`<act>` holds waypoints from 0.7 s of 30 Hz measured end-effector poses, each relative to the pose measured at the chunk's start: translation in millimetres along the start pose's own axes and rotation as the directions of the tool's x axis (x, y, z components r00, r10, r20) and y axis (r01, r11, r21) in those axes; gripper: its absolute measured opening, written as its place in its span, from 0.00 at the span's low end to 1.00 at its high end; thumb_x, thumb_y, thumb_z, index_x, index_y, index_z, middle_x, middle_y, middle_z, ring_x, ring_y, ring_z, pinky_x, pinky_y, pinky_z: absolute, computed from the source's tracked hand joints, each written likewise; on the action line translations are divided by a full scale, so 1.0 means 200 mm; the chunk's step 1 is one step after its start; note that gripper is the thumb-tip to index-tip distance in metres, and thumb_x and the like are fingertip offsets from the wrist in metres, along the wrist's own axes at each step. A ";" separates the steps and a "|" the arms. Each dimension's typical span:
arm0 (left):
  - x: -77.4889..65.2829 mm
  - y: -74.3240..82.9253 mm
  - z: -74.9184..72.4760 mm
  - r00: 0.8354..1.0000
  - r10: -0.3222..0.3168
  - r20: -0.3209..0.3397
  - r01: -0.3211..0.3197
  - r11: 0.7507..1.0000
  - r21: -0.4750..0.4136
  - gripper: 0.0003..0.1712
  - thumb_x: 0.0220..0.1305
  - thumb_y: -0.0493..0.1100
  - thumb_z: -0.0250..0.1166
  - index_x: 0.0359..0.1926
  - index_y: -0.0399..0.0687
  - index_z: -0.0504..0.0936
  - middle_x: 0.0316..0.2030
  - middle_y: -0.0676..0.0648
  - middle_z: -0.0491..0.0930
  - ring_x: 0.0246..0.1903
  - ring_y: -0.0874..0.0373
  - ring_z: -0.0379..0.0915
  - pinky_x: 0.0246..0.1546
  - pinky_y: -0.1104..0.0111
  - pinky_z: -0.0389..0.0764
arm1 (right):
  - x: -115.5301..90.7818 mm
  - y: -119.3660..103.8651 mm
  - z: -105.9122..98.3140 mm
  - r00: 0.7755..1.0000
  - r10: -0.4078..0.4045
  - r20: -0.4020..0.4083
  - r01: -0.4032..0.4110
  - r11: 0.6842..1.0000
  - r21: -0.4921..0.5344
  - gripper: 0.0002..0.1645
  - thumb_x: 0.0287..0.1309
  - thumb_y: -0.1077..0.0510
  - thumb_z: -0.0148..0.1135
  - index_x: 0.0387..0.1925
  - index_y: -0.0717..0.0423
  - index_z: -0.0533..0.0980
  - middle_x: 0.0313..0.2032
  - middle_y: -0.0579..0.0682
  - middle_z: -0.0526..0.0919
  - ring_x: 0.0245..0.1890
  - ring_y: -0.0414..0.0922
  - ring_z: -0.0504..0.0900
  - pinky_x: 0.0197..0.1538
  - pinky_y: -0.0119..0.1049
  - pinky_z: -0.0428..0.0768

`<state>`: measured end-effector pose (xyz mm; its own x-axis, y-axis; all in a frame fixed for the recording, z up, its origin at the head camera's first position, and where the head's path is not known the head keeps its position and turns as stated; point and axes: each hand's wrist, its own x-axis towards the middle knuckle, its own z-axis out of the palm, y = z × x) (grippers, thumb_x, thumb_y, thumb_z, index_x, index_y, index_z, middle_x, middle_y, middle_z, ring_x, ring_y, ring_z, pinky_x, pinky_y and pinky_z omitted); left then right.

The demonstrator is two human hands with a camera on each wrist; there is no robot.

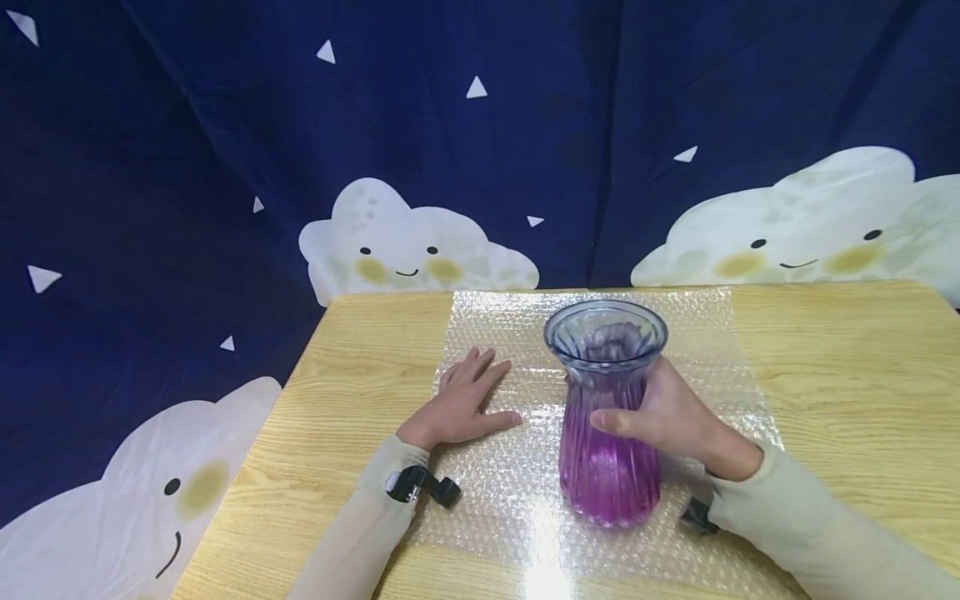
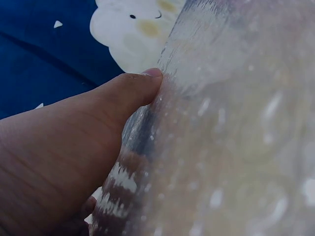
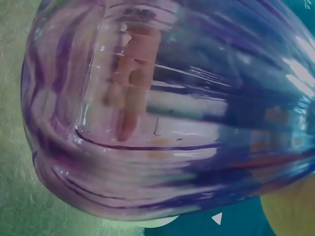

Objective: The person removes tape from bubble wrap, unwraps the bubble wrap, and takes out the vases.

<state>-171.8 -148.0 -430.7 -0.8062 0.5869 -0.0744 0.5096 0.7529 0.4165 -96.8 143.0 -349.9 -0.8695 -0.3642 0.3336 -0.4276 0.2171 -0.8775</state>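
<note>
A ribbed glass vase (image 1: 609,475), blue at its flared rim and purple lower down, stands roughly upright over a sheet of bubble wrap (image 1: 495,508). My right hand (image 1: 678,412) grips the vase from the right, thumb across its near side and the other fingers behind it. Whether the base touches the wrap I cannot tell. To the left, my left hand (image 1: 461,404) rests with fingers spread on the wrap. The left thumb (image 2: 133,91) lies against the wrap in the left wrist view. Purple-blue glass of the vase (image 3: 123,182) fills most of the right wrist view.
Under the wrap is a wood-grain table (image 1: 862,375). Behind it hangs a dark blue curtain (image 1: 450,142) printed with smiling clouds and white triangles. Small black cameras are strapped at both wrists, over light sleeves.
</note>
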 end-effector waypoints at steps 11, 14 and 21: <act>0.00 0.00 0.00 1.000 -0.005 0.007 0.005 1.000 -0.001 0.51 0.58 0.73 0.58 0.76 0.59 0.53 0.78 0.44 0.43 0.79 0.43 0.31 0.75 0.42 0.41 | -0.02 -0.01 0.02 0.998 -0.070 0.003 0.070 0.998 -0.003 0.47 0.32 0.66 0.75 0.59 0.64 0.64 0.47 0.55 0.81 0.47 0.34 0.81 0.54 0.30 0.81; 0.00 0.00 0.00 1.000 -0.005 0.008 0.005 1.000 0.006 0.51 0.59 0.73 0.58 0.76 0.60 0.53 0.79 0.44 0.43 0.79 0.43 0.31 0.76 0.42 0.41 | -0.02 -0.01 0.02 0.995 -0.103 -0.001 0.103 0.995 -0.007 0.46 0.30 0.66 0.75 0.57 0.65 0.65 0.46 0.53 0.81 0.46 0.34 0.82 0.54 0.30 0.81; 0.00 0.00 0.00 1.000 -0.004 0.002 0.004 1.000 0.014 0.51 0.58 0.74 0.58 0.76 0.60 0.53 0.79 0.45 0.43 0.79 0.43 0.32 0.75 0.42 0.42 | -0.03 -0.01 0.02 0.995 -0.098 0.000 0.098 0.994 -0.041 0.47 0.29 0.65 0.74 0.57 0.66 0.65 0.45 0.62 0.81 0.46 0.32 0.81 0.53 0.29 0.81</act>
<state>-171.4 -148.5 -431.5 -0.8076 0.5845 -0.0782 0.5106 0.7594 0.4032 -90.4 141.2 -352.0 -0.8235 -0.3835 0.4181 -0.5204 0.2171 -0.8259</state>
